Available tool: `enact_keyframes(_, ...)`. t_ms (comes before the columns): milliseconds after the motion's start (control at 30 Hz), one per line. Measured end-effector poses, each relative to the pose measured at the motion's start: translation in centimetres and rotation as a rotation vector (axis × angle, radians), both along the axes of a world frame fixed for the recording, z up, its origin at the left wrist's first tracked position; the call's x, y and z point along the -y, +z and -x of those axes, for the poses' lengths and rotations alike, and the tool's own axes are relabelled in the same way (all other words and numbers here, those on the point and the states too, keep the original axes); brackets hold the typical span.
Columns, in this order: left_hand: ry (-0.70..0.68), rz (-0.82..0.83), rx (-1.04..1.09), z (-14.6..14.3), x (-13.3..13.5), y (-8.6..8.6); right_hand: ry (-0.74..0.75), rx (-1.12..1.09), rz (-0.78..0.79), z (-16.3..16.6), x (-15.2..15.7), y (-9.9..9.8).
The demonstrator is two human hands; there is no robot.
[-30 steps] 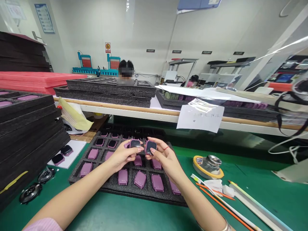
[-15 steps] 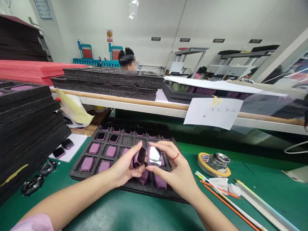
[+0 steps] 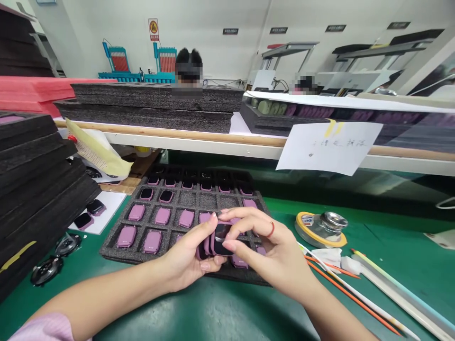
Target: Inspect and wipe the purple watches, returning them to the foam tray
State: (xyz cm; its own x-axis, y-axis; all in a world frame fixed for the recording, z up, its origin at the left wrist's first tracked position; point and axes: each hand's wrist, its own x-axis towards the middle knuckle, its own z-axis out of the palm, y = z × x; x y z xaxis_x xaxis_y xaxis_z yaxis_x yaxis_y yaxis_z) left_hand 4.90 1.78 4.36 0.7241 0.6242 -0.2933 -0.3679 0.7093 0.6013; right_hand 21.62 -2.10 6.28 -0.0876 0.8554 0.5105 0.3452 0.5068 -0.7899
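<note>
My left hand (image 3: pixel 186 260) is closed around a small stack of purple smartwatch cases, thumb on top and fingers below. The front smartwatch case (image 3: pixel 221 242) turns its dark glossy screen toward me. My right hand (image 3: pixel 275 244) is closed at its right side, thumb and index fingertip on the screen edge. Beneath both hands lies a black foam tray (image 3: pixel 119 253) with square pockets. Purple cases sit back-up in its nearer rows; dark screens show in the farther rows. Some pockets in the second visible row hold nothing. My hands hide part of the near rows.
Stacked black foam trays (image 3: pixel 31 189) rise at the left, by loose watch parts (image 3: pixel 47 271). At right stand a glass bottle with a metal cap (image 3: pixel 333 222) inside a tape roll (image 3: pixel 302 232), and orange sticks (image 3: pixel 351 298). A shelf edge (image 3: pixel 199 142) crosses behind; two people sit beyond.
The case in my right hand has moved left against those in my left hand. Its screen was bright with reflection and is now dark. The camera view has shifted slightly.
</note>
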Motion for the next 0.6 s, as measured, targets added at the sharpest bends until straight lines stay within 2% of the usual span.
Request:
enact_keyframes(167, -0.032, 0.056, 0.008, 0.0, 0.0, 0.2, -0.206, -0.434, -0.049, -1.3, -0.7, -0.1)
enact_keyframes(233, -0.038, 0.075, 0.021, 0.0, -0.1, 0.3, -0.251, -0.492, -0.067, -1.5, -0.4, 0.1)
enact_keyframes(333, -0.047, 0.081, 0.022, 0.1, -0.1, 0.5, -0.214, -0.340, -0.139, -1.5, 0.3, 0.3)
enact_keyframes(467, -0.063, 0.056, 0.054, 0.2, -0.2, 0.7, -0.070, 0.032, -0.345, -2.2, 0.8, -0.4)
enact_keyframes(533, -0.072, 0.049, 0.069, 0.3, -0.3, 0.7, -0.174, 0.189, -0.427, -2.8, 0.7, -0.8)
enact_keyframes(600, -0.072, 0.048, 0.074, 0.4, -0.2, 0.7, -0.338, 0.192, -0.431, -3.0, 0.7, -0.9)
